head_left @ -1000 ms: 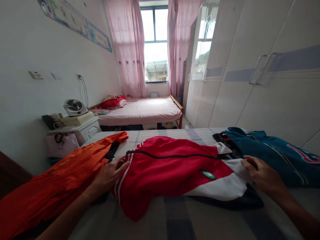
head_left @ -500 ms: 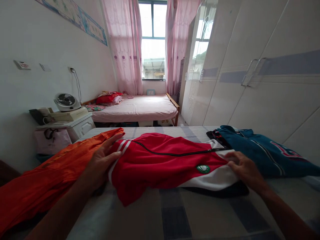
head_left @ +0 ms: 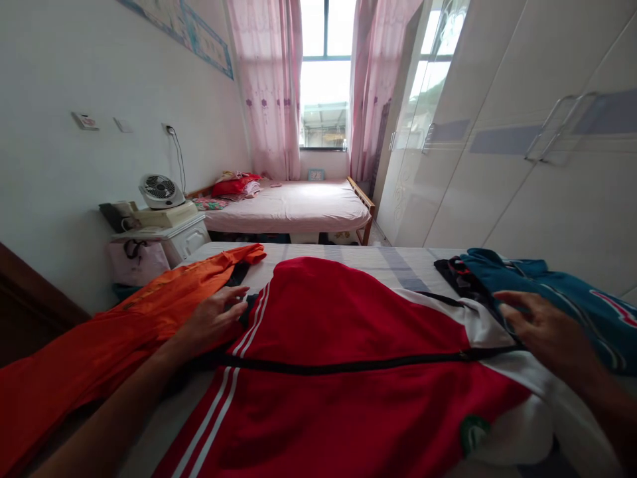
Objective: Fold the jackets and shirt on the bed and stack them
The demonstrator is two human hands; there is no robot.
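A red zip jacket [head_left: 343, 358] with white stripes, white shoulder panels and a green badge lies spread flat across the striped bed [head_left: 368, 255] in front of me. My left hand [head_left: 213, 318] rests flat with fingers spread on the jacket's left edge, beside an orange garment [head_left: 124, 325]. My right hand [head_left: 547, 328] lies open on the jacket's white collar end, next to a teal jacket [head_left: 557, 292].
A white wardrobe [head_left: 522, 166] with metal handles lines the right side. A nightstand [head_left: 174, 239] carrying a small fan [head_left: 159, 189] stands left. Farther back is a pink-covered bed [head_left: 293, 206] below a window with pink curtains.
The red jacket went from bunched and folded over to opened out flat, zip line now running across it. Both hands shifted outward along its edges, and the view moved closer over it.
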